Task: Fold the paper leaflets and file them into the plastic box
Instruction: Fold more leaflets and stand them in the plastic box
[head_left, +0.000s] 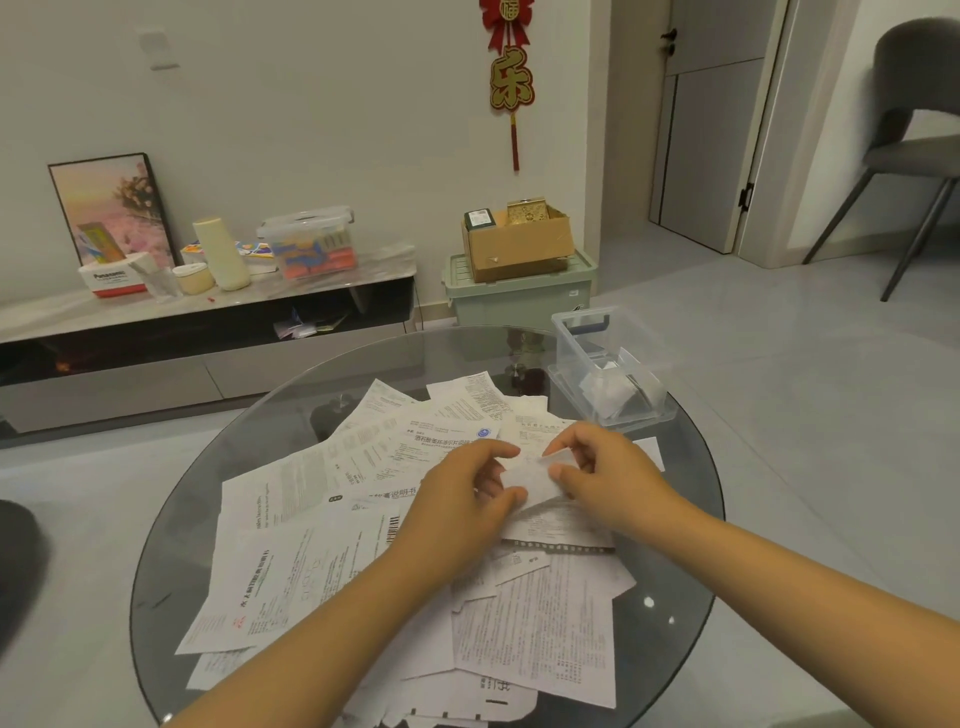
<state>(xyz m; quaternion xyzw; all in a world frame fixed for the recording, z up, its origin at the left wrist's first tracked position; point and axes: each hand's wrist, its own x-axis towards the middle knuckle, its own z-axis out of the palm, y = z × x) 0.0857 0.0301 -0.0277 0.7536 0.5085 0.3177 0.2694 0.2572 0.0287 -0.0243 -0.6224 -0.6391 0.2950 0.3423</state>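
Glass forms the top of the round table (691, 519), and we find it covered across its middle and near side with a loose heap of white printed paper leaflets (322, 545), unfolded and overlapping at many angles.

We observe both hands above the far right part of that heap. The left hand (467, 499) and the right hand (608, 478) face each other with a small white partly folded leaflet (532, 480) between them. The left thumb and curled fingers pinch its left edge; the right thumb and forefinger pinch its right edge and upper corner. The leaflet is raised just above the heap, its fold lines unclear to us.

We note the clear rectangular plastic box (608, 364) at the far right of the table, standing upright, its blue handle (587, 325) at the far end. Some white folded paper lies inside, near its right end; how many pieces we cannot tell.

Beyond the table, we record a low grey cabinet (208, 332) against the wall and a brown cardboard carton (519, 249) resting on a pale green storage bin (519, 301).
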